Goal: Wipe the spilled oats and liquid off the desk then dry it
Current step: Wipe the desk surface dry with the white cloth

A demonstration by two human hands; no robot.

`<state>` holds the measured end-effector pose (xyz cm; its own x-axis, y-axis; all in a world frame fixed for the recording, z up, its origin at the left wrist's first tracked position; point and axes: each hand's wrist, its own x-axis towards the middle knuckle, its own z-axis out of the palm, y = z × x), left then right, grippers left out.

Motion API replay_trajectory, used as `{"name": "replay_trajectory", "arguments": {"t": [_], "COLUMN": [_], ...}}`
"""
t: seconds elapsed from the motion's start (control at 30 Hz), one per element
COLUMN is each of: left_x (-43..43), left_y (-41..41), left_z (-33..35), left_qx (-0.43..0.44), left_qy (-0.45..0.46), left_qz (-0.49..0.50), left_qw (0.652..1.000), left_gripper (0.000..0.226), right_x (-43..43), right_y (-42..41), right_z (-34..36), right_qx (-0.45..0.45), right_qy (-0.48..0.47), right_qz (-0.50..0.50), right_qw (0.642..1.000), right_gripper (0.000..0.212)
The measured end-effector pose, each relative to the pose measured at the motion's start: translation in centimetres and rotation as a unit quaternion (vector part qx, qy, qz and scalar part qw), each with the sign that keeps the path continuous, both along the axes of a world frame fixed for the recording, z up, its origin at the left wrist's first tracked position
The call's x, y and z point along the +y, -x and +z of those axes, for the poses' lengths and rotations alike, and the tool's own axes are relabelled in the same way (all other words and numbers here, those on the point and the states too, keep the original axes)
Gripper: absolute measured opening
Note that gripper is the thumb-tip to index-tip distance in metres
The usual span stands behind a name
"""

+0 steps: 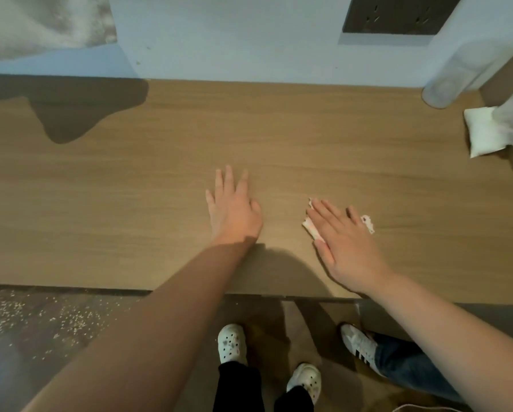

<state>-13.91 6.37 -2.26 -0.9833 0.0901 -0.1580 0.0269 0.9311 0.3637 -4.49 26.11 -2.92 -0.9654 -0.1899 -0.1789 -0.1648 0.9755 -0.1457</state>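
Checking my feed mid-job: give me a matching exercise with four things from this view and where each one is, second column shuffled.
1 left hand
2 right hand
3 folded white cloth
4 scattered oats

A on the floor
B flat on bare desk
C pressing a crumpled tissue
D desk's far right edge

Pairs: 1-B, 2-C, 3-D, 4-A

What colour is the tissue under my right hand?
The tissue is white with pinkish marks; head view.
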Motion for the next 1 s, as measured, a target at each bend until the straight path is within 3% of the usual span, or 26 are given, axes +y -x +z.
{"name": "replay_trajectory", "arguments": {"t": [0.13,0.2,0.3,0.37,0.43,0.5,0.57,0.63,0.7,0.77,0.83,0.9,1.0], "left_x": [2.5,2.7,2.6,2.6,2.6,2.5,2.6,2.6,2.7,2.5,2.6,2.8,2.9], "left_y": [-5.0,-5.9,-6.0,-6.0,-6.1,-6.1,-6.0,-6.1,-6.2,-6.2,-6.2,-6.3,-6.3], "left_z": [-0.6,-1.2,-1.6,-1.7,-1.8,-1.7,-1.7,-1.7,-1.6,-1.6,-1.6,-1.5,-1.3], "left_qx": [-0.025,-0.014,0.005,0.014,0.018,0.023,0.025,0.025,0.026,0.028,0.035,0.038,0.028], "left_qy": [0.067,0.112,0.112,0.104,0.091,0.085,0.083,0.084,0.081,0.079,0.074,0.066,0.065], "left_qz": [-0.062,-0.093,-0.089,-0.087,-0.084,-0.078,-0.077,-0.078,-0.080,-0.075,-0.072,-0.069,-0.076], "left_qw": [0.995,0.989,0.990,0.991,0.992,0.993,0.993,0.993,0.993,0.994,0.994,0.995,0.995], "left_gripper": [0.060,0.058,0.059,0.059,0.059,0.059,0.060,0.060,0.059,0.060,0.060,0.059,0.059], "right_x": [4.4,3.0,-0.8,-0.6,2.3,6.0,8.7,7.6,4.3,0.3,-1.1,-0.1,2.3], "right_y": [-0.1,-0.3,-2.3,-3.2,-2.4,-1.2,0.2,0.8,0.1,-1.6,-3.1,-2.7,-0.6], "right_z": [-0.3,-0.3,-0.6,-0.6,-0.3,-0.6,-0.2,0.1,-0.1,-0.1,0.0,-0.2,-0.6], "right_qx": [0.031,0.038,0.027,0.005,0.003,0.048,0.087,0.088,0.080,0.048,0.019,0.025,0.062], "right_qy": [0.008,0.002,-0.001,0.021,0.044,0.035,0.029,0.028,0.043,0.065,0.079,0.082,0.058], "right_qz": [-0.245,-0.271,-0.087,0.048,0.043,-0.123,-0.347,-0.442,-0.344,-0.144,-0.008,0.020,-0.123], "right_qw": [0.969,0.962,0.996,0.999,0.998,0.991,0.933,0.892,0.934,0.986,0.997,0.996,0.989], "right_gripper": [0.056,0.055,0.055,0.057,0.053,0.051,0.052,0.053,0.052,0.052,0.053,0.053,0.046]}}
